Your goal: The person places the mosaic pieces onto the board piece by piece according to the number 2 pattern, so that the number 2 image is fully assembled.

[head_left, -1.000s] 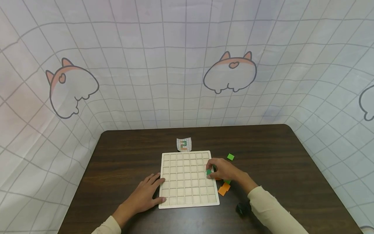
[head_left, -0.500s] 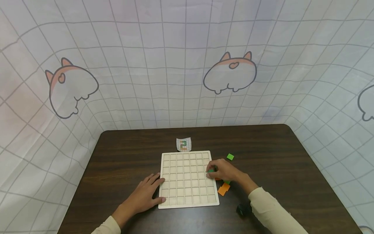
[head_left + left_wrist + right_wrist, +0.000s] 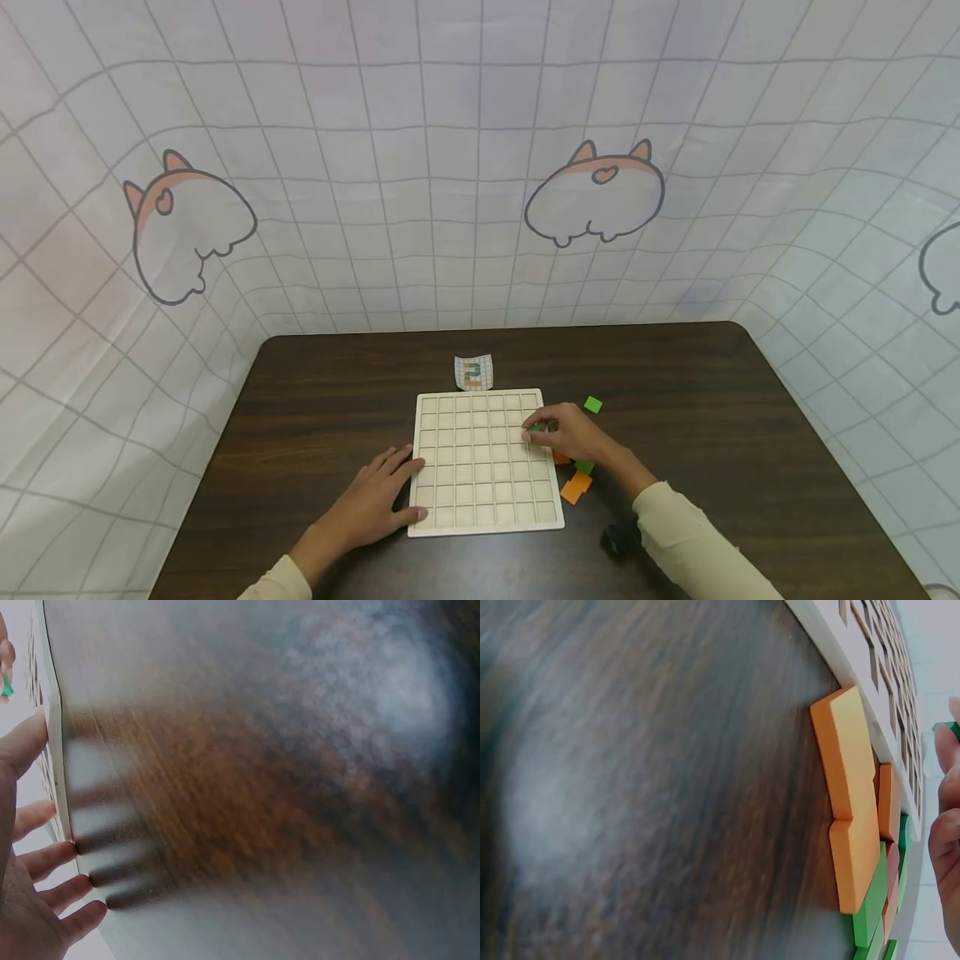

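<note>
A cream square board [image 3: 483, 465] with a grid of shallow cells lies on the dark wooden table [image 3: 322, 383]. My left hand [image 3: 371, 504] lies at its left side with fingers extended, thumb and index finger on the rim. Over the board's right columns, my right hand [image 3: 573, 433] pinches a small green block [image 3: 536, 428] between thumb and fingers. That block is mostly covered by the fingers in the head view; a bit of it shows at the fingertips in the right wrist view.
Right of the board lie orange blocks [image 3: 576, 487], a green block [image 3: 584, 467] and a lone light green block [image 3: 593, 404]. A small printed card [image 3: 473, 372] sits behind the board. A black object [image 3: 618, 541] is by the right sleeve.
My right hand has shifted slightly left over the board, and the green block is now more hidden by its fingers. The left hand stays on the board's edge.
</note>
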A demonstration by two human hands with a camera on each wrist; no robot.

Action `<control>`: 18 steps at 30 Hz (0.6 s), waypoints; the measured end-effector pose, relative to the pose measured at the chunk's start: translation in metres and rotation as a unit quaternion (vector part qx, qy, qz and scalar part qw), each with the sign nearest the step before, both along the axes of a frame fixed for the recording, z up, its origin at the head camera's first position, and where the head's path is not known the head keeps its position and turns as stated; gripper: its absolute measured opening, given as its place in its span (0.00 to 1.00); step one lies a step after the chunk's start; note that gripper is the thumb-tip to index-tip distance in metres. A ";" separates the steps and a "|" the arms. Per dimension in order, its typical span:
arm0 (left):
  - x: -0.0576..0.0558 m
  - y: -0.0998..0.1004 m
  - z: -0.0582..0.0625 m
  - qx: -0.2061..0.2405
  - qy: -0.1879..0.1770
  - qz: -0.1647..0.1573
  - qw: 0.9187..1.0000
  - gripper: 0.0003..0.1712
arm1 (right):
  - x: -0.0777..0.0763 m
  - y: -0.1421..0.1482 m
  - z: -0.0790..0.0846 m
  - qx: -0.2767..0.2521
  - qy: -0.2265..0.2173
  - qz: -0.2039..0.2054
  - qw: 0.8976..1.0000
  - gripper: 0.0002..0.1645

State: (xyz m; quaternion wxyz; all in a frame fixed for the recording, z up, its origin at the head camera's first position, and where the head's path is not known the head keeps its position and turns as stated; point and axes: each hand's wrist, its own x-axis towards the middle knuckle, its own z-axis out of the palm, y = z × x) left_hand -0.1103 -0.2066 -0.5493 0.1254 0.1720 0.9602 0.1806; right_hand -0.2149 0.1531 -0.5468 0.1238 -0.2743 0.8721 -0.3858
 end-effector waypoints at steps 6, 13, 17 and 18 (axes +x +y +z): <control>0.000 0.001 0.002 0.001 -0.002 0.003 1.000 0.44 | -0.001 -0.005 0.001 -0.028 -0.008 -0.007 1.000 0.13; 0.002 0.002 0.004 -0.001 -0.007 0.005 1.000 0.44 | -0.002 -0.009 0.003 -0.046 -0.025 -0.005 0.999 0.14; 0.002 0.003 0.005 -0.001 -0.009 0.007 1.000 0.44 | -0.002 -0.011 0.004 -0.045 -0.028 -0.011 0.999 0.15; 0.002 0.003 0.005 -0.002 -0.009 0.007 1.000 0.44 | -0.002 -0.011 0.004 -0.045 -0.028 -0.012 0.999 0.16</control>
